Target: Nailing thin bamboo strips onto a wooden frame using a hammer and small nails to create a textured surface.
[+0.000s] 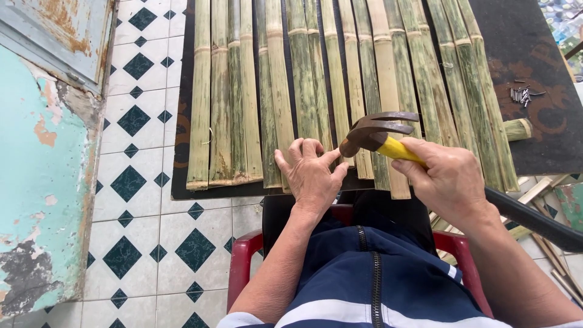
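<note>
Several green bamboo slats lie side by side on a dark mat, their near ends toward me. My right hand grips a claw hammer by its yellow handle, the rusty head hovering just over the slat ends. My left hand rests on the near ends of the middle slats, fingertips pinched together right beside the hammer head; whether they hold a nail I cannot tell.
A small heap of nails lies on the mat at the right, near a short bamboo offcut. I sit on a red plastic chair. Tiled floor lies to the left, with a peeling wall beyond. Wood scraps lie at right.
</note>
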